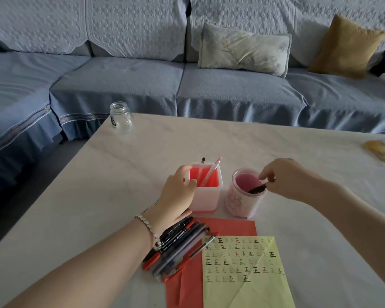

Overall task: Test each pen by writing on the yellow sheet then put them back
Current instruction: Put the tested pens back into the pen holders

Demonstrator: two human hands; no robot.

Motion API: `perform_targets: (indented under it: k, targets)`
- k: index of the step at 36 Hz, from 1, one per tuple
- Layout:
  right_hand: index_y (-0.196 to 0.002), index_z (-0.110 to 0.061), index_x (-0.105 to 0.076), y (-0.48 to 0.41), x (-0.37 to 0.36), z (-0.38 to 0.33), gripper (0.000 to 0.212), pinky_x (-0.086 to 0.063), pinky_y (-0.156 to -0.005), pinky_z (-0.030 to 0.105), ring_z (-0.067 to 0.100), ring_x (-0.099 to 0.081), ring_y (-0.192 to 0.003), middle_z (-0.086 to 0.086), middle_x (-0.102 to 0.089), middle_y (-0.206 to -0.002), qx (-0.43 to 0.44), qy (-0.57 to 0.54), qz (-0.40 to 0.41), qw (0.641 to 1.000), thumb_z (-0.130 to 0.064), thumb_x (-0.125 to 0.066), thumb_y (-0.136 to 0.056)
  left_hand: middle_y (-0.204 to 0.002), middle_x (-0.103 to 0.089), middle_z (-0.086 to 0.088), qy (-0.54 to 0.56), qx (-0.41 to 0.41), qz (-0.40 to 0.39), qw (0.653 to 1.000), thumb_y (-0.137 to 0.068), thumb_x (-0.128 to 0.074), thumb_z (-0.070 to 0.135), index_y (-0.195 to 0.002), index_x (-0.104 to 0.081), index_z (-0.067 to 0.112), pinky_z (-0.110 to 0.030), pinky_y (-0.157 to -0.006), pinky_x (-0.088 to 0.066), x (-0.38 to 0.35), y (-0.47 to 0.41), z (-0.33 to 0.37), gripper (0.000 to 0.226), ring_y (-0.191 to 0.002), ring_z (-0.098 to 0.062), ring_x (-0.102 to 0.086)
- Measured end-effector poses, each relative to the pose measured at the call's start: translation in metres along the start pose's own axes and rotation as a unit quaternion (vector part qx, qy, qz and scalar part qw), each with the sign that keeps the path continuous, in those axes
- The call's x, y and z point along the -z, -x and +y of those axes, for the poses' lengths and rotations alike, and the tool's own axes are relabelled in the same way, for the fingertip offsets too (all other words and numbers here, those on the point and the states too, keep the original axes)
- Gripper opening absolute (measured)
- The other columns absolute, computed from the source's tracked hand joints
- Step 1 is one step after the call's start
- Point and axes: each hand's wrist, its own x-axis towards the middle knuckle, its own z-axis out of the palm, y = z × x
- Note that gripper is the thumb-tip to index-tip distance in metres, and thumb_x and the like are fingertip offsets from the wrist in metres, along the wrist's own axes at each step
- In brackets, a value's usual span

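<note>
Two hands busy: L hand (181, 192) grips square holder (209, 197), R hand (283, 177) pinches dark pen (257, 189) in round cup (241, 202). Risk — unsteadied cup tips if pen drags rim.

On the desk (120, 185), a round cup (240, 203) stands just right of the square holder (209, 196); pens (180, 247) and sheet (242, 274) lie before it, a jar (121, 117) behind-left.

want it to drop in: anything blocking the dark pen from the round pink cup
Nothing visible does. The right hand pinches the dark pen, its lower end inside the open mouth of the round pink cup.
</note>
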Motion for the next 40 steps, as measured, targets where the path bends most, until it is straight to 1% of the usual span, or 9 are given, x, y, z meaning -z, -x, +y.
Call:
perform_targets:
  k: [3, 6, 9, 13, 18, 21, 25, 32, 40]
  targets:
    - [-0.094, -0.017, -0.072, -0.002, -0.005, -0.005, 0.025, -0.049, -0.078, 0.031, 0.019, -0.057, -0.082, 0.003, -0.065, -0.097, 0.011, -0.039, 0.02, 0.999, -0.004, -0.057, -0.078, -0.114, -0.05, 0.002, 0.089, 0.036, 0.003, 0.995, -0.092, -0.041, 0.011, -0.129, -0.045, 0.03, -0.008, -0.035, -0.037, 0.0, 0.002, 0.005, 0.041, -0.075, -0.006, -0.053]
    - [-0.102, -0.02, -0.068, 0.003, -0.011, -0.002, 0.028, -0.048, -0.077, 0.032, 0.018, -0.055, -0.083, 0.001, -0.059, -0.104, 0.016, -0.058, 0.057, 0.997, -0.006, -0.057, -0.08, -0.121, -0.054, 0.0, 0.063, 0.018, 0.013, 0.998, -0.088, -0.043, 0.008, -0.129, -0.048, 0.026, -0.021, -0.063, -0.053, 0.003, 0.003, 0.011, 0.045, -0.091, -0.016, -0.061]
    - [-0.113, -0.02, -0.062, 0.021, -0.019, -0.002, 0.031, -0.049, -0.077, 0.036, 0.016, -0.054, -0.09, -0.001, -0.051, -0.115, 0.037, -0.1, 0.16, 0.981, -0.01, -0.059, -0.083, -0.136, -0.048, -0.003, 0.01, 0.001, 0.004, 1.0, -0.088, -0.044, 0.007, -0.134, -0.045, 0.019, -0.03, -0.098, -0.042, 0.003, 0.004, 0.015, 0.048, -0.117, -0.021, -0.052]
    - [-0.093, -0.014, -0.069, 0.05, -0.032, -0.021, 0.019, -0.049, -0.062, 0.031, 0.007, -0.053, -0.074, -0.007, -0.055, -0.099, 0.126, -0.148, 0.27, 0.943, -0.002, -0.061, -0.08, -0.138, -0.047, -0.001, 0.002, -0.034, 0.007, 0.999, -0.091, -0.042, 0.008, -0.136, -0.043, 0.018, -0.017, -0.091, -0.032, 0.005, 0.008, 0.012, 0.047, -0.122, -0.016, -0.046]
    - [-0.092, -0.014, -0.072, 0.06, -0.069, -0.041, 0.019, -0.046, -0.07, 0.027, 0.014, -0.059, -0.084, -0.003, -0.064, -0.097, 0.203, -0.147, 0.146, 0.957, -0.003, -0.063, -0.08, -0.127, -0.038, -0.002, 0.019, -0.066, 0.028, 0.997, -0.096, -0.043, 0.019, -0.135, -0.037, 0.022, -0.014, -0.062, -0.051, 0.007, 0.025, -0.01, 0.04, -0.102, -0.018, -0.049]
    - [-0.097, -0.015, -0.071, 0.056, -0.094, -0.054, 0.021, -0.048, -0.084, 0.033, 0.019, -0.06, -0.097, -0.001, -0.067, -0.102, 0.26, -0.117, 0.071, 0.956, -0.009, -0.058, -0.082, -0.122, -0.041, -0.005, -0.039, -0.087, 0.029, 0.995, -0.09, -0.052, 0.015, -0.124, -0.045, 0.016, -0.036, -0.08, -0.054, 0.007, 0.046, -0.03, 0.035, -0.105, -0.02, -0.049]
    - [-0.125, -0.02, -0.057, 0.049, -0.118, -0.074, 0.044, -0.032, -0.106, 0.032, 0.016, -0.043, -0.125, -0.004, -0.054, -0.13, 0.292, -0.069, 0.0, 0.954, -0.003, -0.056, -0.084, -0.1, -0.05, 0.0, -0.193, -0.136, 0.033, 0.971, -0.085, -0.06, 0.027, -0.109, -0.058, 0.013, -0.028, -0.08, -0.041, 0.008, 0.084, -0.054, 0.028, -0.101, -0.019, -0.048]
    - [-0.13, -0.022, -0.047, 0.041, -0.141, -0.094, 0.043, -0.028, -0.105, 0.031, 0.018, -0.037, -0.126, -0.004, -0.043, -0.135, 0.326, 0.07, -0.05, 0.941, -0.012, -0.049, -0.088, -0.125, -0.043, 0.005, -0.39, -0.093, -0.029, 0.916, -0.085, -0.05, 0.054, -0.125, -0.044, 0.024, -0.026, -0.095, -0.036, 0.001, 0.118, -0.08, 0.05, -0.121, -0.017, -0.036]
    - [-0.123, -0.015, -0.05, 0.035, -0.14, -0.103, 0.043, -0.031, -0.101, 0.035, 0.022, -0.039, -0.121, 0.004, -0.045, -0.128, 0.325, 0.19, -0.088, 0.922, -0.028, -0.059, -0.082, -0.111, -0.051, 0.003, -0.365, -0.081, -0.008, 0.927, -0.08, -0.06, 0.051, -0.109, -0.056, 0.022, -0.027, -0.091, -0.037, 0.0, 0.12, -0.091, 0.043, -0.109, -0.017, -0.046]
